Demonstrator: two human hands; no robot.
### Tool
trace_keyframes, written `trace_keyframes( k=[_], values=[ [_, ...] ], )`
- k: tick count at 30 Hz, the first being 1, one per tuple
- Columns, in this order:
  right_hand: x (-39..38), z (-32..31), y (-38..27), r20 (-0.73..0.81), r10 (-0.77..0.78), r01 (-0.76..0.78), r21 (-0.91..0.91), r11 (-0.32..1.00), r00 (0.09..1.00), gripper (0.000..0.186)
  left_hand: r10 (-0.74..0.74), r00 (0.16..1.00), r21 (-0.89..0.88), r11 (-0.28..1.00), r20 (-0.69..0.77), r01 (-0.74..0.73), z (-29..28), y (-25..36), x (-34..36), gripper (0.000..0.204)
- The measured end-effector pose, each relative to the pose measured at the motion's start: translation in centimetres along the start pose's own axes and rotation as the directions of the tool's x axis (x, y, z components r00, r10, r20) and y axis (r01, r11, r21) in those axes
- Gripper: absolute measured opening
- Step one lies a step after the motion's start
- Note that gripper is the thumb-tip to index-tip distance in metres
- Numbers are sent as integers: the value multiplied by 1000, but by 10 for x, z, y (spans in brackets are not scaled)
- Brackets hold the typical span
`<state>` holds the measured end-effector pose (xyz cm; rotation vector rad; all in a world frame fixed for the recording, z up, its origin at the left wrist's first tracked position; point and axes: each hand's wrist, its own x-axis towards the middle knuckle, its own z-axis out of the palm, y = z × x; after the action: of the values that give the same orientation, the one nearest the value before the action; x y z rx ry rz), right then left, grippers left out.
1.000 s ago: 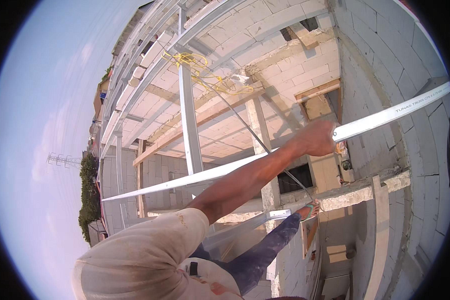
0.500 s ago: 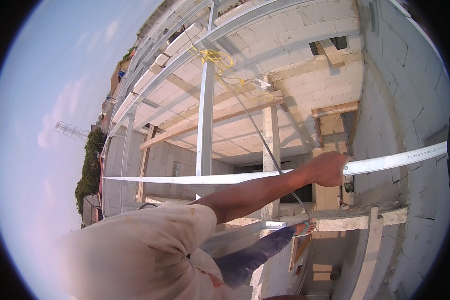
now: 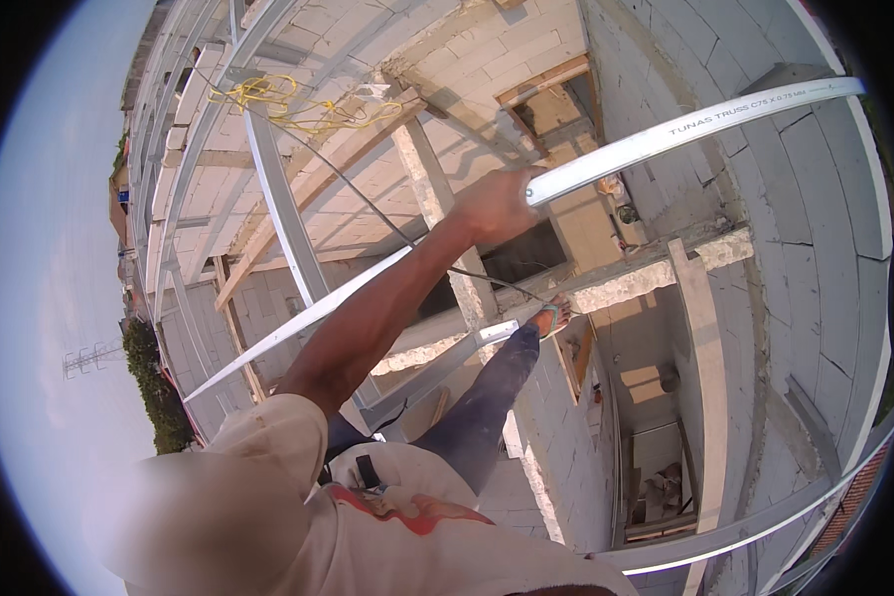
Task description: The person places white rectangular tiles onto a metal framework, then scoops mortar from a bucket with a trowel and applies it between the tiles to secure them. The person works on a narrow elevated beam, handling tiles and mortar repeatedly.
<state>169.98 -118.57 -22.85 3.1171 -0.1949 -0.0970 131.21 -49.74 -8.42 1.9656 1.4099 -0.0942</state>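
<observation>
My left arm reaches up from the lower left across the picture. At its end, my left hand (image 3: pixel 497 207) is closed around a long, silvery steel channel (image 3: pixel 705 126). The channel runs slantwise from the lower left, behind my forearm, to the upper right. My foot in a sandal (image 3: pixel 554 315) rests on a rough concrete beam (image 3: pixel 656 273) beneath the hand. My right hand is outside the picture.
An upright steel post (image 3: pixel 280 214) carries tangled yellow cord (image 3: pixel 268 92). A dark cable (image 3: pixel 353 189) crosses towards my foot. A timber plank (image 3: pixel 703 368) spans the deep space below. Block walls (image 3: pixel 815 238) rise at right; a curved metal strip (image 3: pixel 735 536) runs along the lower right.
The view has turned. My left hand and the channel now appear further up and left, with the channel's right end tilted higher. The lower-right metal strip has come into view.
</observation>
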Motion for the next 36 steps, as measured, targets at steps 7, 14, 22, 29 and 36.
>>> trace_keyframes(
  k=[7,14,22,29,36],
  values=[
    [54,-36,73,-56,177,-171,98,980,983,90,-48,997,1,999,-61,48,6,5,4,62],
    [71,-50,46,72,78,-77,-19,997,994,87,-97,987,51,993,-126,104,6,-14,10,50],
    [58,-63,31,61,113,-119,108,987,992,76,-109,990,7,994,-88,110,4,-14,16,38],
    [66,-51,46,90,177,-189,149,971,980,81,-67,996,14,998,-55,68,-2,-35,24,37],
    [64,-58,42,114,215,-230,146,962,970,78,-12,1000,30,999,-20,13,-2,-32,31,36]
  ],
)
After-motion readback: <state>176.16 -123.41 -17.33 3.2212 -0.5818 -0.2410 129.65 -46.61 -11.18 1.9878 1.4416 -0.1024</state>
